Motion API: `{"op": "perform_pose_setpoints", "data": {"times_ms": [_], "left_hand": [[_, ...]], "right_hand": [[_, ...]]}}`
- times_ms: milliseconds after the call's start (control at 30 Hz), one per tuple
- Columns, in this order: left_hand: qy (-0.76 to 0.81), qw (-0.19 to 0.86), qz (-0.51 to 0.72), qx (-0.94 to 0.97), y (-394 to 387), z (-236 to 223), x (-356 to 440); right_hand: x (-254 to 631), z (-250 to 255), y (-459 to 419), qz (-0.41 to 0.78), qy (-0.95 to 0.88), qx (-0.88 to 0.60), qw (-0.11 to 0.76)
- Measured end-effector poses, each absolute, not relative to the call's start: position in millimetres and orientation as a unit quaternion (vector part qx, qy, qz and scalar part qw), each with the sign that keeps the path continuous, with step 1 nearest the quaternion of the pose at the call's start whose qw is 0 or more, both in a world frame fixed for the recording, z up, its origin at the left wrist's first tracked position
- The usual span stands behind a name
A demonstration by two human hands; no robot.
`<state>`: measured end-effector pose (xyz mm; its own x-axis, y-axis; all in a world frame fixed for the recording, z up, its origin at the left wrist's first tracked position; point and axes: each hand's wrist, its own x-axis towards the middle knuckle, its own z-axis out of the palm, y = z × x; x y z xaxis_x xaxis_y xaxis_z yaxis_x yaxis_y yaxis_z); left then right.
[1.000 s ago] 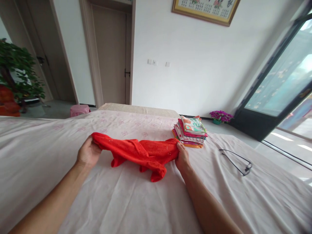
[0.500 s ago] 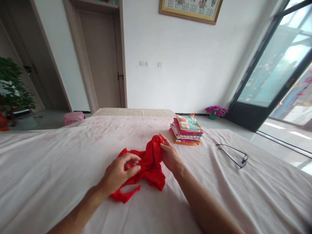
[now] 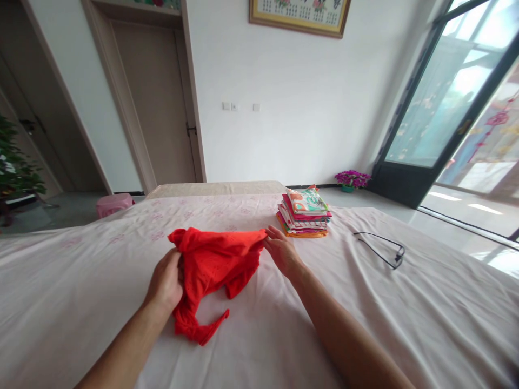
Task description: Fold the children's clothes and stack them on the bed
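A red perforated garment [image 3: 213, 265] lies partly bunched on the pale pink bed sheet [image 3: 365, 313]. My left hand [image 3: 166, 281] is closed on the garment's left edge. My right hand [image 3: 281, 251] pinches its upper right corner, fingers mostly extended. The cloth is stretched between both hands, with a loose strap trailing down toward me.
A stack of folded colourful cloths [image 3: 303, 212] sits just right of my right hand. A black clothes hanger [image 3: 383, 251] lies further right. A pink stool [image 3: 112, 203], a plant [image 3: 16, 175], a door and a glass door surround the bed.
The garment was stretched wide, then gathered to the centre. Now my left hand has moved left, spreading the cloth again between both hands; the view has shifted right.
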<state>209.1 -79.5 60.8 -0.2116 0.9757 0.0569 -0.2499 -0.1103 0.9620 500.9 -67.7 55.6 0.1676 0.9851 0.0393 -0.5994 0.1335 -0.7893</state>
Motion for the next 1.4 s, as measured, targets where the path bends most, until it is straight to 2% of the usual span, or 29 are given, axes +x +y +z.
{"op": "perform_pose_setpoints", "data": {"times_ms": [67,133,300,367,500,667,733,800,933,1000,1033,1100,1200,1400], "left_hand": [[0.473,0.537,0.632,0.297,-66.4,52.2,194.1],[0.478,0.56,0.622,0.265,-61.4,43.5,186.2],[0.381,0.598,0.608,0.358,-74.0,49.4,198.9],[0.334,0.625,0.603,0.366,-80.7,60.0,209.6],[0.354,0.653,0.627,0.236,-81.7,73.8,215.0],[0.455,0.614,0.624,0.16,-57.8,60.5,183.9],[0.514,0.579,0.603,0.191,-47.6,48.9,167.2],[0.581,0.496,0.586,0.271,-41.2,39.1,151.7],[0.712,0.186,0.462,0.495,-42.7,33.6,133.0],[0.703,0.047,0.398,0.587,-46.3,35.4,133.0],[0.677,0.014,0.387,0.626,-47.2,36.1,134.8],[0.622,0.025,0.394,0.676,-46.0,35.4,140.0],[0.608,0.1,0.393,0.682,-38.5,27.8,145.0],[0.613,0.104,0.238,0.746,-33.4,16.6,142.8]], "right_hand": [[503.1,41.6,-64.2,0.573,-0.335,-0.378,0.645],[501.6,30.1,-62.3,0.525,-0.409,-0.434,0.607],[485.2,27.7,-70.2,0.207,-0.624,-0.513,0.552],[475.2,32.3,-76.1,0.144,-0.673,-0.494,0.531],[468.3,29.3,-75.7,0.115,-0.666,-0.519,0.523],[497.2,10.4,-57.0,0.196,-0.568,-0.633,0.489],[505.9,7.8,-54.6,0.212,-0.585,-0.644,0.446],[507.0,9.0,-56.8,0.193,-0.619,-0.644,0.407],[495.9,16.5,-66.4,0.122,-0.681,-0.631,0.35],[491.3,20.1,-70.0,0.109,-0.699,-0.622,0.336],[490.1,21.6,-71.2,0.108,-0.702,-0.62,0.334],[489.4,24.0,-73.0,0.109,-0.704,-0.618,0.332],[490.2,26.2,-74.6,0.114,-0.716,-0.607,0.325],[490.7,24.9,-74.4,0.124,-0.734,-0.592,0.308]]}}
